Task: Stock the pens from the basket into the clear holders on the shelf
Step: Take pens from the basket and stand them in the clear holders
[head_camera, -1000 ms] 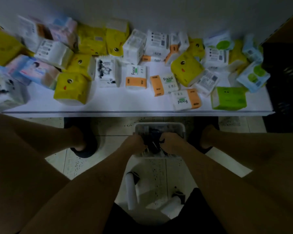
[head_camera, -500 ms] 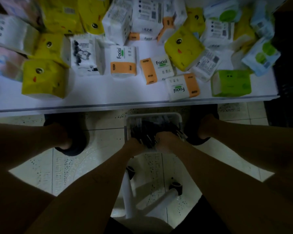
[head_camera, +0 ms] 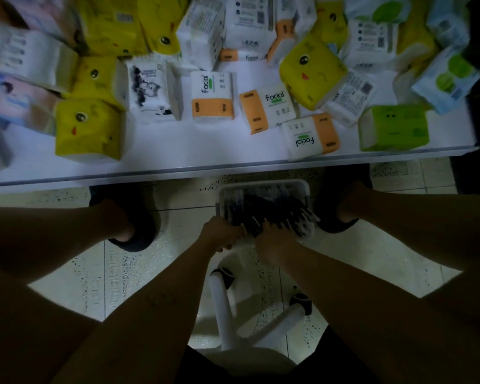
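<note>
You're resting left hand (head_camera: 221,234) and right hand (head_camera: 272,237) on the pens (head_camera: 272,210) piled in the basket (head_camera: 263,184), at its near rim; can't tell if either's gripping, too dark; shelf (head_camera: 178,162) sitting just beyond basket

"Where was the camera?"

"On the person's head, one wide lens, facing forward and steeply down. The basket (head_camera: 263,184) on the floor (head_camera: 139,273) sat close below it; the table (head_camera: 178,151) lay further ahead, across the top."
</note>
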`<state>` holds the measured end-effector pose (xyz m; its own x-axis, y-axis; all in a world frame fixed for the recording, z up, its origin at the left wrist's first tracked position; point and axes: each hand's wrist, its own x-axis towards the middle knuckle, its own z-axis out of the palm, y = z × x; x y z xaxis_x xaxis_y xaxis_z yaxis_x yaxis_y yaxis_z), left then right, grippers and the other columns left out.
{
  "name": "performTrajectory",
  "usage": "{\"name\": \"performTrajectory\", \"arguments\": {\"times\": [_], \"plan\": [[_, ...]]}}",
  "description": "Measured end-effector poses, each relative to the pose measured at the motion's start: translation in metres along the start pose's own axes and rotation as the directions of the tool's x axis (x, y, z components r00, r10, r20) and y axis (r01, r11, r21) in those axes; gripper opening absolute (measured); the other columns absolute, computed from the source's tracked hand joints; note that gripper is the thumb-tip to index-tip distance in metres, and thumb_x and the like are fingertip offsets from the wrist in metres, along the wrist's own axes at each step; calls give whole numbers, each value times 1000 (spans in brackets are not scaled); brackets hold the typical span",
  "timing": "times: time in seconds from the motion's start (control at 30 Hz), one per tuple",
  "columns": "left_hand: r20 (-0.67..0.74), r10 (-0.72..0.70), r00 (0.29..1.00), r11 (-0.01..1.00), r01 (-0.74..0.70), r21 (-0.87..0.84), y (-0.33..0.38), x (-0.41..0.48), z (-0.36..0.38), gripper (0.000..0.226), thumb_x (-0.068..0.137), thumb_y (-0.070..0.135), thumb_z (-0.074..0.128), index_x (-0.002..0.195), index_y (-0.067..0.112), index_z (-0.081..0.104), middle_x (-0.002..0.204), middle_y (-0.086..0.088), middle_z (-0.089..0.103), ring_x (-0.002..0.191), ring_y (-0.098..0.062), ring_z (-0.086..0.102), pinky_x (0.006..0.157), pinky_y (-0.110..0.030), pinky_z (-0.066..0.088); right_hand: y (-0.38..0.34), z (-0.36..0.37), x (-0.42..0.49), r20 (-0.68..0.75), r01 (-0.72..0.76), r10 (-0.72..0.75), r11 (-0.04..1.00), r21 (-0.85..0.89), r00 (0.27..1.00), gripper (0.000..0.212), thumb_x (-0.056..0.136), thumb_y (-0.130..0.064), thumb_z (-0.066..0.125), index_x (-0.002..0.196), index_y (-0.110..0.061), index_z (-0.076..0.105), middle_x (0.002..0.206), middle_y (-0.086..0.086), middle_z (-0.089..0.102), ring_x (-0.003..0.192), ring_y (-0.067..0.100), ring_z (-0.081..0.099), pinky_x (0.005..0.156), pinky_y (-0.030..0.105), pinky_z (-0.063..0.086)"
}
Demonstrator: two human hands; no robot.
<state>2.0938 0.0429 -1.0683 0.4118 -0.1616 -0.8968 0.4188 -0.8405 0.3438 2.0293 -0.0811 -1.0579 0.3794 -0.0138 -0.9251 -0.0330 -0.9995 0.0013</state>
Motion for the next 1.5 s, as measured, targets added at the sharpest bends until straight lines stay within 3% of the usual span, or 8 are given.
{"name": "performTrajectory", "arguments": {"times": [0.43, 0.8, 0.9, 1.0, 1.17, 1.27, 1.4, 1.5], "plan": [[-4, 33, 999, 998, -33, -44, -6, -29, -4, 35, 100, 16, 46, 131, 0, 45, 99, -17, 71, 68, -20, 64, 56, -23, 48, -3, -5, 3, -24, -56, 57, 998, 38, 998, 44, 97, -24, 44, 139, -8, 44, 145, 20, 34, 131, 35, 37, 107, 46, 37], [-56, 139, 989, 990, -136, 44, 3, -56, -5, 23, 97, 10, 42, 119, 4, 43, 104, -17, 60, 75, -21, 58, 66, -32, 51, 15, -46, -27, -335, -46, 174, 933, 358, 926, 31, 93, -21, 58, 121, -7, 58, 120, 10, 60, 112, 29, 57, 89, 36, 49], [-113, 245, 963, 959, -223, 177, 1, -63, -3, 29, 99, 17, 39, 126, 5, 43, 116, -17, 58, 95, -28, 59, 76, -32, 46, 19, -45, -42, -367, -45, 244, 879, 474, 897, 12, 92, -16, 58, 89, -5, 60, 90, 9, 61, 93, 28, 60, 75, 34, 49], [-154, 346, 925, 921, -304, 243, 2, -71, -6, 31, 102, 20, 34, 128, 7, 45, 113, -17, 60, 99, -31, 60, 81, -36, 49, 21, -41, -55, -329, -48, 321, 776, 629, 888, 34, 93, -14, 55, 63, -11, 40, 63, 4, 43, 67, 22, 50, 57, 28, 42], [-166, 333, 928, 938, -308, 159, 4, -78, -10, 27, 96, 10, 42, 122, 8, 48, 109, -19, 62, 94, -33, 62, 74, -38, 52, 25, -33, -77, -281, 17, 272, 690, 724, 920, 27, 96, -6, 42, 71, -16, 39, 65, 2, 27, 57, 20, 39, 60, 30, 43], [-174, 322, 931, 946, -309, 94, 2, -84, -11, 19, 91, 6, 45, 108, 6, 53, 109, -22, 62, 97, -35, 62, 83, -44, 53, 25, -28, -90, -247, 23, 279, 619, 785, 928, 19, 94, -2, 44, 107, -6, 58, 75, 10, 51, 61, 21, 49, 70, 33, 48], [-246, 399, 884, 915, -400, 46, 9, -98, -12, 19, 100, 15, 41, 115, 9, 52, 108, -17, 62, 99, -33, 61, 86, -41, 53, 21, -33, -102, -209, -5, 293, 590, 807, 933, 18, 98, -4, 39, 92, 0, 56, 73, 13, 51, 59, 22, 45, 68, 35, 43], [-331, 461, 823, 875, -485, 12, 15, -106, -15, 24, 103, 27, 35, 114, 16, 53, 103, -12, 62, 93, -28, 61, 80, -38, 50, 16, -41, -103, -340, 147, 362, 467, 872, 868, 25, 102, -22, 35, 111, -9, 55, 86, 8, 56, 71, 20, 52, 67, 33, 44]]}}
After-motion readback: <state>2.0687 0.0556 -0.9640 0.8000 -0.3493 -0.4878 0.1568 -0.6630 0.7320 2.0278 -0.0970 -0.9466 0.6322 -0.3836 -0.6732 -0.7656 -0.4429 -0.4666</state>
